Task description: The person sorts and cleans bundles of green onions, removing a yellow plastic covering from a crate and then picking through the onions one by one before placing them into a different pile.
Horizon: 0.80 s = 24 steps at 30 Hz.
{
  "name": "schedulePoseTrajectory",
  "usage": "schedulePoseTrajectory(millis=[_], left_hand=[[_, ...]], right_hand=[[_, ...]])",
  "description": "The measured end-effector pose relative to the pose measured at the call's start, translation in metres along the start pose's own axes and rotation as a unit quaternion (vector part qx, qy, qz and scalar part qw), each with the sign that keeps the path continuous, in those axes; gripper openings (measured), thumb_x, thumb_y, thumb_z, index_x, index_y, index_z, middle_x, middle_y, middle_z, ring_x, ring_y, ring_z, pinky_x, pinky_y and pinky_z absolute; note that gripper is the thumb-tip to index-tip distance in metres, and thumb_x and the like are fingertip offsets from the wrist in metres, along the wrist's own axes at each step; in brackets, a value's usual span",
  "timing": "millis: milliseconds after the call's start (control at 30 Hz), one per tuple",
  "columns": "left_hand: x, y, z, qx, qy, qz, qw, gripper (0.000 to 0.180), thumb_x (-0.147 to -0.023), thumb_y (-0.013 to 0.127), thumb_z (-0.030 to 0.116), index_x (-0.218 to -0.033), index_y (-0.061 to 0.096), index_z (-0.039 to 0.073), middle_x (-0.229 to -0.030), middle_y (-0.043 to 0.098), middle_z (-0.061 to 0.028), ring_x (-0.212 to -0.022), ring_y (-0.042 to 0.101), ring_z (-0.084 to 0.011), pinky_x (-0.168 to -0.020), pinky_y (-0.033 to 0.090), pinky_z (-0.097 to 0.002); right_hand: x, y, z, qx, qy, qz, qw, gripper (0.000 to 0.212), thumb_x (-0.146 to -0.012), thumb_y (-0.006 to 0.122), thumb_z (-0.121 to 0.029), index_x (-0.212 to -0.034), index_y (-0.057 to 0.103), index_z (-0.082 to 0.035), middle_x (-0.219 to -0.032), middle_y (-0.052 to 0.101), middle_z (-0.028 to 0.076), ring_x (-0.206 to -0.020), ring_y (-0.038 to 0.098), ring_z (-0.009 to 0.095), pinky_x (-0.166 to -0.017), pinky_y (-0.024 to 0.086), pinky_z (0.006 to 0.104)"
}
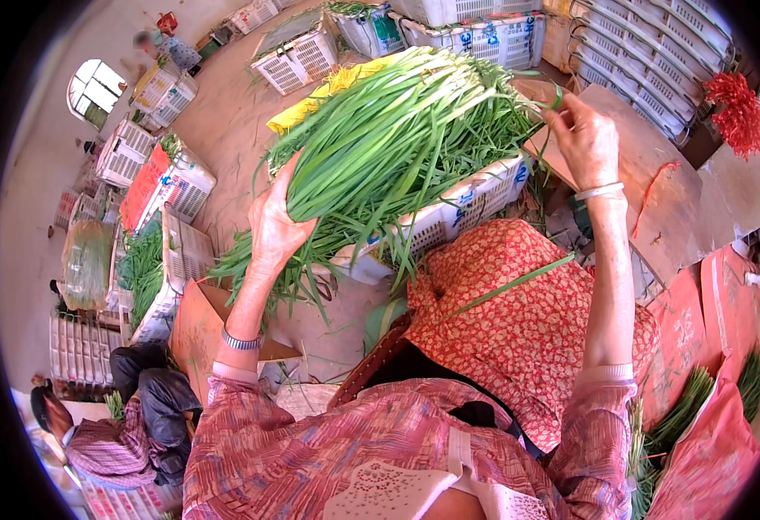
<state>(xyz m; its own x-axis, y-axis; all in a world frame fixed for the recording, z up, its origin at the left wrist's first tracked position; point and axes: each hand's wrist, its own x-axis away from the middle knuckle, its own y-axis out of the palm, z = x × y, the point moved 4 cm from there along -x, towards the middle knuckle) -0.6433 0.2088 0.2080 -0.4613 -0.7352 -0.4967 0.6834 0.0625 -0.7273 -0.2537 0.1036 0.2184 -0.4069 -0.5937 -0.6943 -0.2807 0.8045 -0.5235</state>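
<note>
A large bunch of garlic chives lies slantwise over a white plastic crate heaped with more loose chives. My left hand is wrapped round the leafy green end of the bunch. At the pale stem end, my right hand is closed in a pinch on a chive, with a bit of green showing at the fingertips. A single loose chive blade rests across the red floral cloth on my lap.
To the right are a brown board with a red strip on it, and a hanging bundle of red ties. White crates stand behind and along the left. Another person sits at the lower left; one more is farther back.
</note>
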Motion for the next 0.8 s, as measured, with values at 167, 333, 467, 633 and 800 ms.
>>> schedulePoseTrajectory(millis=[167, 333, 467, 633, 800], left_hand=[[-0.001, -0.004, 0.003, -0.089, 0.028, 0.02, 0.995, 0.072, -0.071, 0.071, 0.008, -0.138, 0.046, 0.013, -0.108, 0.069, -0.0152, -0.101, 0.068, -0.0282, -0.086, 0.052, -0.0353], [-0.002, -0.009, -0.003, -0.149, 0.028, 0.037, 0.988, 0.073, -0.07, 0.072, 0.009, -0.138, 0.048, 0.018, -0.112, 0.067, -0.0148, -0.102, 0.066, -0.0316, -0.086, 0.052, -0.0376], [0.002, -0.003, 0.004, -0.151, 0.05, 0.055, 0.986, 0.089, -0.057, 0.069, 0.001, -0.139, 0.046, 0.028, -0.106, 0.067, -0.0117, -0.092, 0.066, -0.0327, -0.074, 0.053, -0.0402], [-0.004, 0.004, 0.011, -0.188, 0.088, 0.047, 0.977, 0.1, -0.049, 0.07, -0.002, -0.141, 0.044, 0.03, -0.094, 0.063, -0.009, -0.083, 0.064, -0.0316, -0.068, 0.052, -0.0398], [-0.009, -0.009, 0.01, -0.233, 0.124, 0.055, 0.963, 0.105, -0.046, 0.07, -0.004, -0.142, 0.043, 0.032, -0.083, 0.055, -0.0072, -0.072, 0.06, -0.03, -0.063, 0.05, -0.04]], right_hand=[[0.026, 0.024, -0.001, 0.03, 0.009, -0.046, 0.998, 0.018, -0.082, 0.067, -0.024, -0.081, 0.063, -0.006, -0.071, 0.066, 0.016, -0.069, 0.066, 0.035, -0.064, 0.052, 0.0444], [0.043, 0.012, 0.048, 0.081, 0.051, -0.114, 0.989, 0.025, -0.082, 0.069, -0.033, -0.089, 0.066, -0.01, -0.07, 0.068, 0.01, -0.064, 0.067, 0.029, -0.061, 0.053, 0.0424], [0.044, 0.03, -0.066, -0.152, -0.025, -0.115, 0.981, 0.028, -0.082, 0.071, -0.031, -0.09, 0.064, -0.005, -0.067, 0.067, 0.01, -0.061, 0.067, 0.027, -0.057, 0.052, 0.0373], [0.044, 0.056, -0.064, -0.151, -0.063, -0.065, 0.984, 0.014, -0.083, 0.066, -0.019, -0.079, 0.063, -0.007, -0.074, 0.068, 0.01, -0.063, 0.066, 0.027, -0.057, 0.052, 0.0369], [0.045, 0.027, 0.022, 0.119, 0.033, -0.136, 0.983, 0.011, -0.082, 0.066, -0.021, -0.085, 0.068, -0.011, -0.076, 0.068, 0.013, -0.069, 0.066, 0.033, -0.062, 0.053, 0.0435]])
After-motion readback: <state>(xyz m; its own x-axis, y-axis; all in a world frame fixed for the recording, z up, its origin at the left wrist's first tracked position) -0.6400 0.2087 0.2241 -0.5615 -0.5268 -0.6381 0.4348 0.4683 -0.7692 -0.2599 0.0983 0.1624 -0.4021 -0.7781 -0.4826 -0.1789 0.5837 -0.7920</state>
